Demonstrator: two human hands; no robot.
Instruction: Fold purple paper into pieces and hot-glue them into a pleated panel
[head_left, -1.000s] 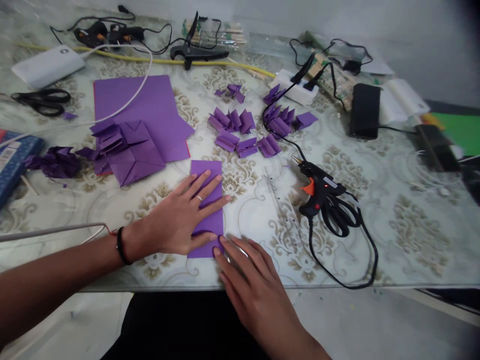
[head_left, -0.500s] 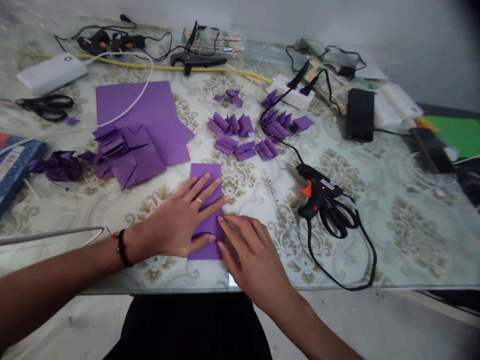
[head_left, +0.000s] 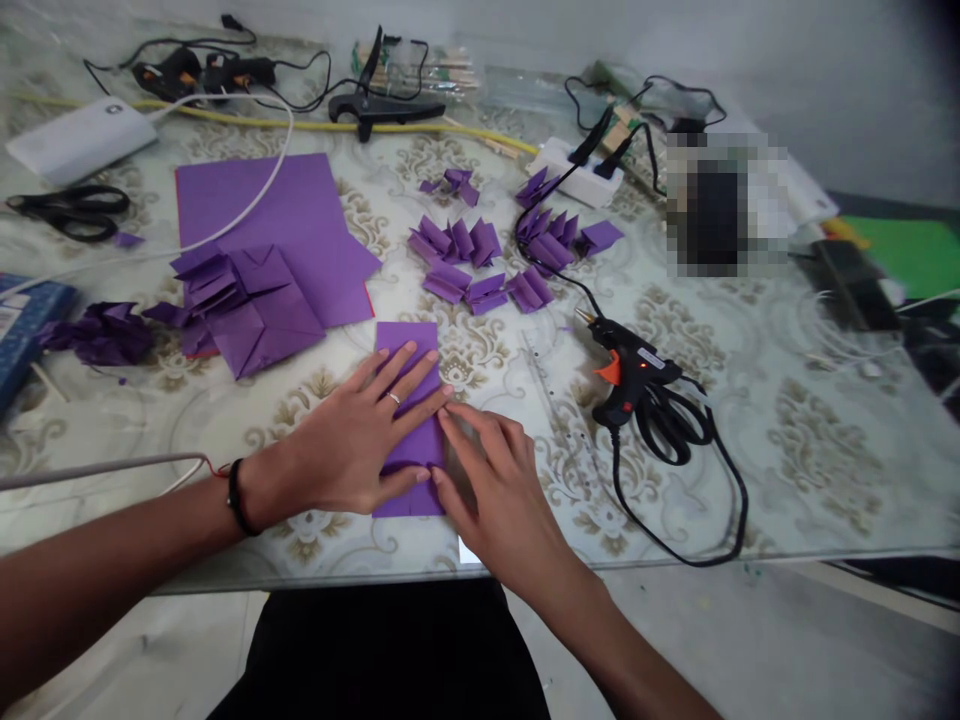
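A folded strip of purple paper (head_left: 407, 333) lies lengthwise before me near the table's front edge. My left hand (head_left: 341, 430) is spread flat across it, fingers apart, a ring on one finger. At the strip's right edge is my right hand (head_left: 499, 485), its index fingertip and thumb touching the paper at separate spots and its other fingers loosely bent. Part of the strip is hidden under my left hand. Beyond it stand several small folded purple paper pieces (head_left: 489, 295). To the left, a larger folded purple paper piece (head_left: 277, 320) rests on purple sheets (head_left: 255, 190).
A black glue gun (head_left: 634, 370) with a looped cord lies at right, beside a clear ruler (head_left: 551, 385). Scissors (head_left: 82, 212) and a white power bank (head_left: 82, 140) are at left. A power strip (head_left: 574, 175) and black clamp (head_left: 382, 108) sit at the back.
My right index finger and thumb have slid a little away from me along the strip's right edge. My left hand stays flat on the paper. The view has shifted slightly.
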